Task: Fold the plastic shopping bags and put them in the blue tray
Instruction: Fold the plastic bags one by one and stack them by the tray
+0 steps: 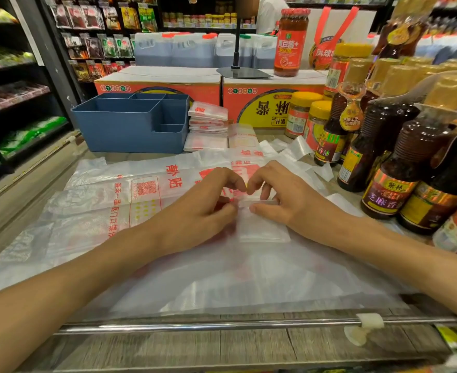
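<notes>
A small folded plastic bag point(262, 227) lies on top of spread-out white bags with red print point(130, 189) in the middle of the counter. My left hand point(200, 208) and my right hand point(284, 195) meet at its far edge, fingers curled, each pinching the folded strip. The blue tray point(120, 130), with several compartments, stands at the back left; its visible compartments hold nothing. A stack of folded bags point(208, 122) rests right beside the tray.
Dark sauce bottles point(399, 170) and yellow-lidded jars point(302, 114) crowd the right side. Orange cartons point(168, 87) line the back, with a black stand point(243, 71) and a red jar point(290, 41) on top. A metal rail point(222, 325) runs along the near edge.
</notes>
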